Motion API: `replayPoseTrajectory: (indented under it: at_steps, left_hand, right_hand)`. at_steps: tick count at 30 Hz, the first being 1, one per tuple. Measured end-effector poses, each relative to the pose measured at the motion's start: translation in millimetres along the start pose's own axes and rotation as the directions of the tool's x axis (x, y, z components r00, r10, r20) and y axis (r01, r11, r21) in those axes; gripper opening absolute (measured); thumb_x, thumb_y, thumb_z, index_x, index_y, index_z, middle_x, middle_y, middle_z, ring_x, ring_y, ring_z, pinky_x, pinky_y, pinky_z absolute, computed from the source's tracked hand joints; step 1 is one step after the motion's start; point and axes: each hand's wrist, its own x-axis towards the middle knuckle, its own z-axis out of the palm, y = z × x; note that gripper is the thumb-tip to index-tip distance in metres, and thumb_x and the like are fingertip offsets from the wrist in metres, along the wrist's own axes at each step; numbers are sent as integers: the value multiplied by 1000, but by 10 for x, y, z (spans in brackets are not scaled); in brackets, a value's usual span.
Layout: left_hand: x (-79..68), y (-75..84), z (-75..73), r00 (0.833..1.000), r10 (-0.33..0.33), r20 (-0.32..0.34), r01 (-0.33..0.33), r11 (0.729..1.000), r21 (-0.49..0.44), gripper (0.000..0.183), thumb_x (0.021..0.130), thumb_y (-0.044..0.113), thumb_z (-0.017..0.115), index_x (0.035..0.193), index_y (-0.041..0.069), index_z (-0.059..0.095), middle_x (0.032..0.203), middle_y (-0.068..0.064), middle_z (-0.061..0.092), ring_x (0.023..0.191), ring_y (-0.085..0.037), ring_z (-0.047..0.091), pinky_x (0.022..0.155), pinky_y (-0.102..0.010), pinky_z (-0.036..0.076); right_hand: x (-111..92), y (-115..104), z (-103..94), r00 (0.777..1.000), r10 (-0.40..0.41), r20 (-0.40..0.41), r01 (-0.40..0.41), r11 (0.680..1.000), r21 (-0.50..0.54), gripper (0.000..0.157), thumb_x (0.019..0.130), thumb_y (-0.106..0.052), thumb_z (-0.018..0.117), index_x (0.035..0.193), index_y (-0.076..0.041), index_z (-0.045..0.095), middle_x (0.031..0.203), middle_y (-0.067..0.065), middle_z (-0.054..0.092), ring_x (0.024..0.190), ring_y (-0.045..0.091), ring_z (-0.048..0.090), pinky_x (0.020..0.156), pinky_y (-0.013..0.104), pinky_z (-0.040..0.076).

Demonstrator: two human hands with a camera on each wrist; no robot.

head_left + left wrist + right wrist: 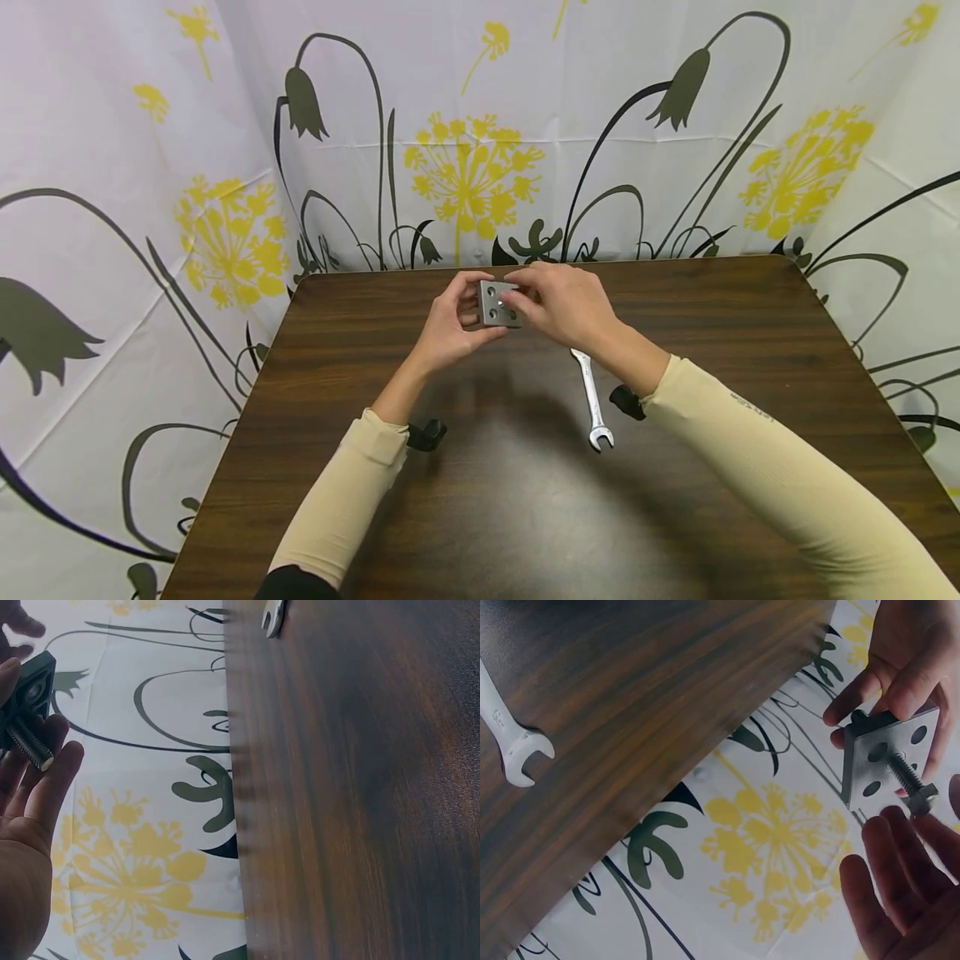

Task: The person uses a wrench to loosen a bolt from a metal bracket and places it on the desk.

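My left hand [453, 321] grips a grey metal block [489, 312] with several round holes, up above the far part of the table. In the right wrist view a hex-head bolt [907, 776] stands out from the block's face. A threaded rod end [31, 746] with a pale tip shows in the left wrist view, beside the left fingers. My right hand [566, 304] is at the block's right side. Its loosely bent fingers [896, 847] are at the bolt head, the thumb apart from it; whether they touch it is hard to tell.
A silver open-end wrench [591, 400] lies on the dark wood-grain table [480, 500], below the right wrist. Behind the table's far edge hangs a white curtain [570, 108] with flower prints. Dark wrist camera mounts [427, 435] stick out inward from the sleeves.
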Motion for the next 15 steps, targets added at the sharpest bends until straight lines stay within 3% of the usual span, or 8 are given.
replayPoseTrajectory:
  at_steps: [4, 7, 12, 15]
  left_hand:
    - [3, 2, 2, 1000, -7, 3, 7, 1000, 6, 68, 72, -13, 80, 129, -11, 43, 117, -26, 62, 104, -36, 65, 83, -42, 58]
    - [4, -2, 0, 1000, -8, 0, 8, 1000, 7, 67, 72, -14, 79, 129, -10, 44, 117, -26, 62, 103, -36, 65, 83, -41, 58]
    - [7, -7, 1, 1000, 3, -3, -3, 1000, 8, 67, 71, -14, 80, 128, -9, 44, 116, -25, 62, 103, -36, 65, 83, -41, 58]
    - [5, -15, 2, 1000, -1, -2, 1, 1000, 5, 68, 71, -14, 80, 128, -10, 44, 117, -25, 62, 104, -36, 65, 83, -41, 58]
  right_hand:
    - [3, 13, -12, 1000, -20, 10, 20, 1000, 9, 20, 93, -33, 69, 108, -21, 75, 89, -9, 68, 72, 10, 60, 59, 34, 49]
    - [-6, 18, -14, 998, -56, 1, 56, 998, 3, 25, 90, -30, 73, 114, -21, 74, 96, -8, 67, 76, 11, 61, 61, 34, 50]
    - [-4, 5, -11, 1000, 28, -1, -28, 1000, 0, 29, 93, -43, 66, 110, -22, 75, 89, -10, 70, 74, 10, 62, 59, 35, 49]
    - [1, 9, -19, 1000, 25, 17, -26, 999, 21, 24, 94, -37, 66, 109, -21, 75, 87, -9, 70, 74, 10, 63, 60, 36, 50]
